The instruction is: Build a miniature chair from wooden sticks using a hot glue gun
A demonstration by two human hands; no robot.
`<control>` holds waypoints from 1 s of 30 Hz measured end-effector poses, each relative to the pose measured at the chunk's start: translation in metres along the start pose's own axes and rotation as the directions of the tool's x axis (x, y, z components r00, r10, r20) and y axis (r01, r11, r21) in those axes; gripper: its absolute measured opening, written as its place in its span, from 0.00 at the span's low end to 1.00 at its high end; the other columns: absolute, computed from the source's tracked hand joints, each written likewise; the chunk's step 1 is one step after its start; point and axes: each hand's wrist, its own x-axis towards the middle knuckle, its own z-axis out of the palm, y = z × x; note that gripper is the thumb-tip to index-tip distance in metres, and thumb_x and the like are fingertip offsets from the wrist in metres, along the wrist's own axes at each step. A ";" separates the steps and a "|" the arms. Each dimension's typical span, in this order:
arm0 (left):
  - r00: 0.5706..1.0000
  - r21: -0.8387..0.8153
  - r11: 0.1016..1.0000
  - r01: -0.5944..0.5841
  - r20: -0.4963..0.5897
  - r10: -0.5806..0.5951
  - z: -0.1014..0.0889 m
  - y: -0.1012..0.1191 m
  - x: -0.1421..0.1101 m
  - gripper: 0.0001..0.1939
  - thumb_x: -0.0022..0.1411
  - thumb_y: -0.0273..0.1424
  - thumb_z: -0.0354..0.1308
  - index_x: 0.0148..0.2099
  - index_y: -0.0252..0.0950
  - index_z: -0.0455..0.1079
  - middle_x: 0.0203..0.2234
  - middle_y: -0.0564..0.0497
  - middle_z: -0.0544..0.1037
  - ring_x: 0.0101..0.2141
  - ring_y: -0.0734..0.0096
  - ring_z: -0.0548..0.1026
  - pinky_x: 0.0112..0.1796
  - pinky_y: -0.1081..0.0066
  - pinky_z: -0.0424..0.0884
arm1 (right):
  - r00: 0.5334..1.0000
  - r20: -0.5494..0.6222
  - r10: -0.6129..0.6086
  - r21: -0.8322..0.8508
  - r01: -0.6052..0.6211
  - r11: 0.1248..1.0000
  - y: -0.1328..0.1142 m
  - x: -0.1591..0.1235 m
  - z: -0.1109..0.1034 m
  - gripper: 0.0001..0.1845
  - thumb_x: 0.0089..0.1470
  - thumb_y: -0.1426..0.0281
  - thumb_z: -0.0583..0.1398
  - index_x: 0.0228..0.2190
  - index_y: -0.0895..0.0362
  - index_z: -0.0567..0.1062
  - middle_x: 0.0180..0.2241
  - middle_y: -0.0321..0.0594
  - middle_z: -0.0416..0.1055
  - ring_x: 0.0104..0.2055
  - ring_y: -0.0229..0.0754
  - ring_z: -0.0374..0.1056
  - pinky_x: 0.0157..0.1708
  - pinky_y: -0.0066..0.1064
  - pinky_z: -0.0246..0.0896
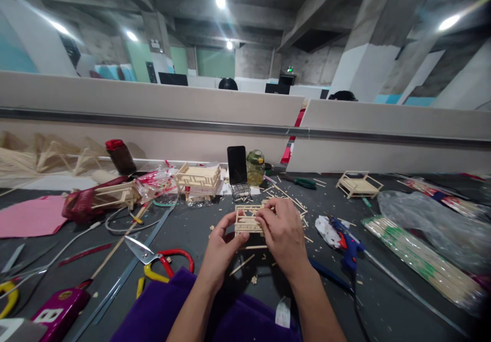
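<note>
A miniature frame point(247, 220) built of thin wooden sticks, with railings, is held just above the dark tabletop. The thumb and fingers of my left hand point(220, 244) grip its left end. At its right end, my right hand point(283, 232) is closed in a pinch on the frame; its fingertips cover that part, so any small stick in them is hidden. Loose sticks and offcuts lie around and beyond both hands, with one stick point(242, 264) close in front of them.
Scissors point(153, 257) and a pink-purple power strip point(61, 311) lie left; a blue glue gun point(350, 247) and bagged sticks point(418, 260) lie right. Finished stick models point(197, 180) point(359, 184), a propped phone point(237, 165) and a green bottle point(255, 168) stand behind, before a partition point(153, 101).
</note>
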 end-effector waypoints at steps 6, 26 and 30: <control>1.000 -0.011 1.000 -0.006 0.011 0.006 0.000 -0.001 0.000 0.27 0.45 0.34 0.71 0.50 0.38 0.72 0.47 0.45 0.77 0.41 0.63 0.76 0.39 0.70 0.72 | 1.000 0.011 0.002 -0.003 -0.002 1.000 0.001 -0.001 0.002 0.05 0.60 0.73 0.57 0.32 0.56 0.74 0.37 0.44 0.67 0.41 0.47 0.59 0.41 0.38 0.56; 0.997 0.075 0.997 -0.029 0.077 0.024 -0.003 0.000 0.003 0.27 0.50 0.33 0.69 0.52 0.38 0.70 0.49 0.45 0.76 0.45 0.61 0.75 0.41 0.70 0.70 | 0.714 0.494 0.495 0.712 -0.659 0.240 0.026 -0.029 -0.009 0.25 0.53 0.61 0.60 0.51 0.55 0.68 0.40 0.43 0.74 0.39 0.44 0.72 0.38 0.35 0.66; 0.991 0.075 0.997 0.010 0.133 -0.020 -0.004 0.006 0.010 0.36 0.48 0.31 0.70 0.59 0.39 0.63 0.48 0.45 0.76 0.46 0.62 0.75 0.44 0.70 0.70 | 0.697 0.541 0.472 0.750 -0.653 0.105 0.021 -0.030 -0.012 0.30 0.46 0.65 0.65 0.51 0.54 0.68 0.40 0.41 0.74 0.40 0.43 0.71 0.41 0.33 0.66</control>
